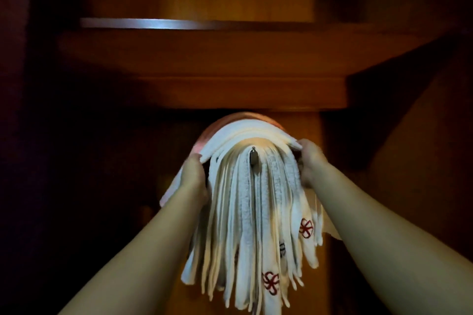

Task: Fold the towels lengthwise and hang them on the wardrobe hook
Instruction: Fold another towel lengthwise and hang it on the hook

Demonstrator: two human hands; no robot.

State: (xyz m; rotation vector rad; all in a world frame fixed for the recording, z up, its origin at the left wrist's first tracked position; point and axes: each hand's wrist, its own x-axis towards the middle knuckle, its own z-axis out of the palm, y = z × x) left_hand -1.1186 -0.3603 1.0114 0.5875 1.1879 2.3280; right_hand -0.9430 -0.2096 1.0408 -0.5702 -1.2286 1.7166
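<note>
many white towels [252, 215] hang in a thick bunch on the metal hook [253, 158] of the brown wardrobe [204, 69]. the left hand [193, 178] and the right hand [311, 161] each grip one end of the top towel [245, 130], fingers curled round its edges, over the hook.

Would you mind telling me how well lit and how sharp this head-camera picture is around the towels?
Head view: dim, warm light; the white towels and hook are the brightest and fairly sharp, the wardrobe edges fall into near-black shadow, a pale glare streak runs along the shelf edge, and wide-angle distortion bows the shelf lines and stretches both forearms.
</note>
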